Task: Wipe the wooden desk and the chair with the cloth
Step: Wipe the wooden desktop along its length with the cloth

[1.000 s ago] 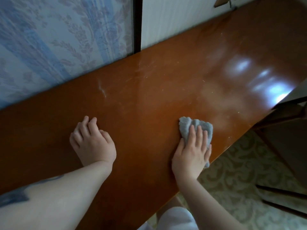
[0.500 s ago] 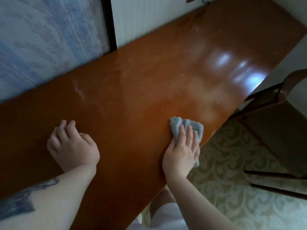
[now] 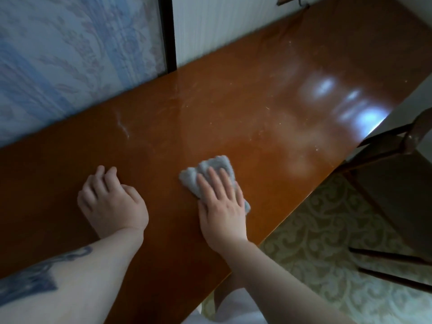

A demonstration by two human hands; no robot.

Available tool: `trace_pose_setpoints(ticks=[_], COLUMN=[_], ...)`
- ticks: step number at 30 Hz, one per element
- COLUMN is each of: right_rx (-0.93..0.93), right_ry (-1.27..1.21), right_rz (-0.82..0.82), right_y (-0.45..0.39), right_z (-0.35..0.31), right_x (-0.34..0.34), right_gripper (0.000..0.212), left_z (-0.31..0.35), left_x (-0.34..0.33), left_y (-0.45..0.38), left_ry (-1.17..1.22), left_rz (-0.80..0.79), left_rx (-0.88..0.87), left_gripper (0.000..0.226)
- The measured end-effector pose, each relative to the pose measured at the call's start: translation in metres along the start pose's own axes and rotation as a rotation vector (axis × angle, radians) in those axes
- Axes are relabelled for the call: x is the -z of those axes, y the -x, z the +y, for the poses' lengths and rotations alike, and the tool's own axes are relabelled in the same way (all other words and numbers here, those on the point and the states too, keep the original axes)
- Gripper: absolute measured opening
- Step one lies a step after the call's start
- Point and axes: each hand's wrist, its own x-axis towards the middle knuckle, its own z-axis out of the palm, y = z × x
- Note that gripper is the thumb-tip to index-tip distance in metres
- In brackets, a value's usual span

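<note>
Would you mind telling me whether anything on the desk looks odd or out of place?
Nothing is spilled or broken. The wooden desk shows a whitish streak near the wall and pale specks, likely dust, beyond the grey cloth under the right hand. The left hand rests beside it.

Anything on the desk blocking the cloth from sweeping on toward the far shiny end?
Nothing visible does. The right hand presses the cloth flat on the desk; ahead lie only dust specks and glare. The left hand rests aside.
</note>
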Motion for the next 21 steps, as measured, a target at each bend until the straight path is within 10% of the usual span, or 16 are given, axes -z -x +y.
trace_pose_setpoints(ticks=[3,9,11,16,18,21], right_rx=[0.292,-0.734,-0.551,0.615,0.642,0.145], right_ry=[-0.027,-0.069,-0.044,0.000,0.037,-0.006], right_rz=[-0.164,0.268,0.232,-0.396,-0.354,-0.090], right_y=[-0.029,-0.001,0.012,-0.034,-0.069,-0.075], right_z=[0.034,0.066,0.023,-0.025,-0.006,0.013], right_x=[0.015,0.016,0.004,0.008,0.011,0.008], right_gripper=[0.049,0.049,0.050,0.047,0.046,0.045], left_z=[-0.001,-0.002,-0.003,-0.007,-0.007,-0.007], left_x=[-0.001,-0.001,-0.001,-0.002,-0.002,-0.001], left_y=[-0.001,-0.002,-0.003,-0.006,-0.006,-0.006], left_ry=[-0.013,-0.026,-0.013,0.064,0.088,0.097], left_rz=[-0.006,-0.039,-0.043,-0.012,-0.017,-0.033], left_rx=[0.003,0.008,0.014,0.032,0.049,0.065], left_gripper=[0.040,0.041,0.040,0.039,0.039,0.039])
